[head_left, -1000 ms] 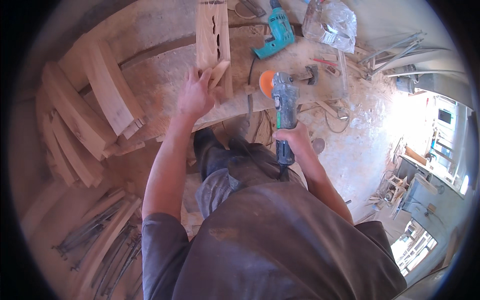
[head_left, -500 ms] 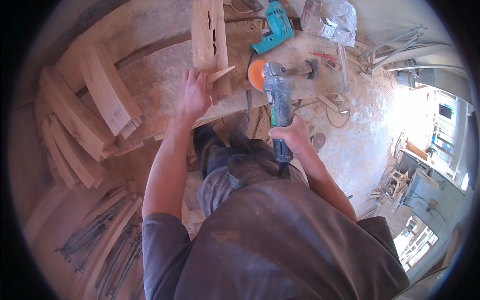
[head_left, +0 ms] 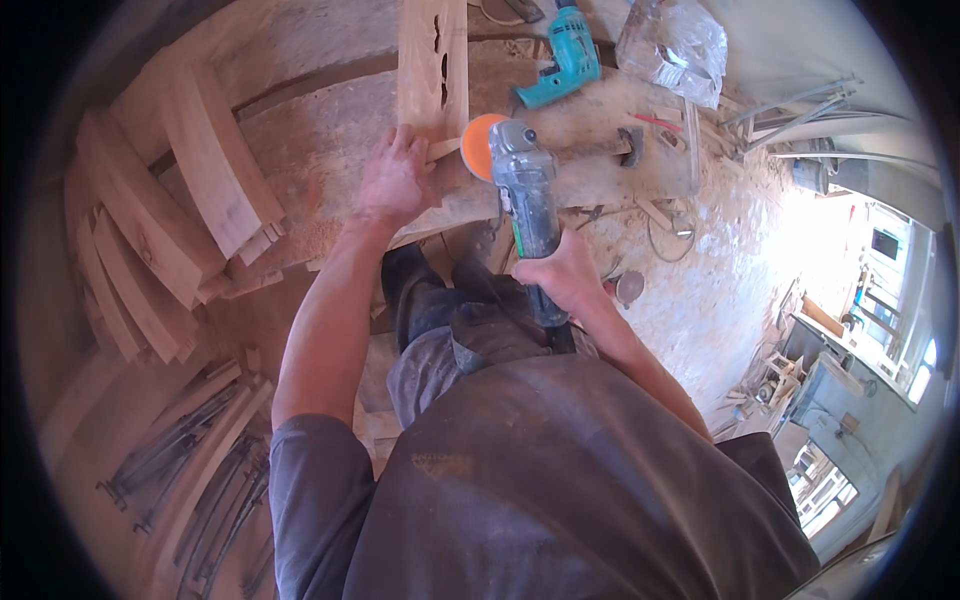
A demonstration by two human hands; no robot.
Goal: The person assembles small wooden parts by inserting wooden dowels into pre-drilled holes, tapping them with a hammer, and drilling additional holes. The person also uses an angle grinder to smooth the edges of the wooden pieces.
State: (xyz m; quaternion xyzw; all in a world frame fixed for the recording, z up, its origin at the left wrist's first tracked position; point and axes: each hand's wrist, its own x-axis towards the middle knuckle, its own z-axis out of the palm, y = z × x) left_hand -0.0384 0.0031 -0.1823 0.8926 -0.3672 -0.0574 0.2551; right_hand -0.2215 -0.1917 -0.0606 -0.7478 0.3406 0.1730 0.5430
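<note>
My right hand (head_left: 568, 272) is wrapped round the body of a dark angle grinder (head_left: 528, 200), whose orange disc (head_left: 480, 147) points away from me to the left. Closed on a small pointed wood piece (head_left: 443, 149), my left hand (head_left: 396, 178) rests at the near end of a long board (head_left: 428, 85). The piece's tip meets or lies just under the disc's left edge; whether they touch I cannot tell. Dark, elongated holes run along the board. My left fingers hide most of the small piece.
A teal power drill (head_left: 566, 62) lies on the workbench (head_left: 330, 130) beyond the grinder, near a clear plastic bag (head_left: 676, 50). A hammer (head_left: 628, 146) lies right of the disc. Curved wooden pieces (head_left: 215, 165) are stacked at the left, with several metal clamps (head_left: 185, 450) below.
The grinder has moved left, bringing its disc up to the tip of the small wood piece. My left hand sits slightly further right and lower, still holding the piece.
</note>
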